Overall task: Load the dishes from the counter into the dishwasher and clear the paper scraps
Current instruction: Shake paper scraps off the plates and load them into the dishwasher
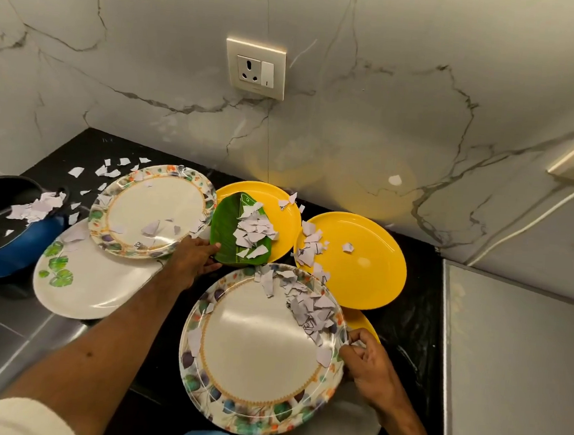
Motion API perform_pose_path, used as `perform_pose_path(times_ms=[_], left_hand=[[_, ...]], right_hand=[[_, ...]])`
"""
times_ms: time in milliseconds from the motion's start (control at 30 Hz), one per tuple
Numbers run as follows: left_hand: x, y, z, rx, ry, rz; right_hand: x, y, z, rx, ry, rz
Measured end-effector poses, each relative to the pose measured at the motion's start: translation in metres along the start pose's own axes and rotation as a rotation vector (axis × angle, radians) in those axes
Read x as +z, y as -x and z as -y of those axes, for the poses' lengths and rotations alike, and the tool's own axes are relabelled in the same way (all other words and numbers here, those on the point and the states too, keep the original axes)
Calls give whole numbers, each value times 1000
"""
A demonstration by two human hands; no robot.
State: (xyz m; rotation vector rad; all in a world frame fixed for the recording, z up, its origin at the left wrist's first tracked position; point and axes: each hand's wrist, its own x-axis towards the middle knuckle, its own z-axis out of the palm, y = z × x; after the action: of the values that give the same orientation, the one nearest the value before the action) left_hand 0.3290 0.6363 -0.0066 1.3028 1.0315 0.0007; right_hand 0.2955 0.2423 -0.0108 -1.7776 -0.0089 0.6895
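Note:
My right hand (366,367) grips the right rim of a floral-rimmed plate (254,352) and holds it tilted above the black counter (414,323), with paper scraps (309,308) heaped on its upper right part. My left hand (193,258) grips the near edge of a green leaf-shaped plate (230,226) that carries more scraps and lies on a yellow plate (279,213). A second floral plate (152,206) rests tilted on a white plate with green leaves (91,281). Another yellow plate (360,267) lies at the right.
A blue pan (6,233) holding scraps stands at the left edge. Loose scraps (111,169) lie on the counter behind the plates. A white plate (333,434) sits low under the held one. A wall socket (255,69) and a plugged cable (518,228) are on the marble wall.

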Motion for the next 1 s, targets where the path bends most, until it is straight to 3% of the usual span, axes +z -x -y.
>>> perform_pose_path(times_ms=[467,567,700,800,867,933,1000], left_hand=[[-4,7,7,-8,98,64],[-8,2,14,74,-58,67],[-13,0,15,189,-539,11],[-20,9,14,175,-576,82],[-25,10,18,200,-435,94],[-24,19,13,120,-71,65],[-17,47,0,-29,270,153]], right_hand=[[-24,13,34,-51,-70,-37],[-27,8,38,-66,-94,-50],[-29,6,41,-71,-119,-69],[-27,4,47,-103,-159,-101],[-25,1,51,-107,-199,-120],[-22,-3,54,-116,-235,-139],[-19,-10,58,-119,-261,-160]])
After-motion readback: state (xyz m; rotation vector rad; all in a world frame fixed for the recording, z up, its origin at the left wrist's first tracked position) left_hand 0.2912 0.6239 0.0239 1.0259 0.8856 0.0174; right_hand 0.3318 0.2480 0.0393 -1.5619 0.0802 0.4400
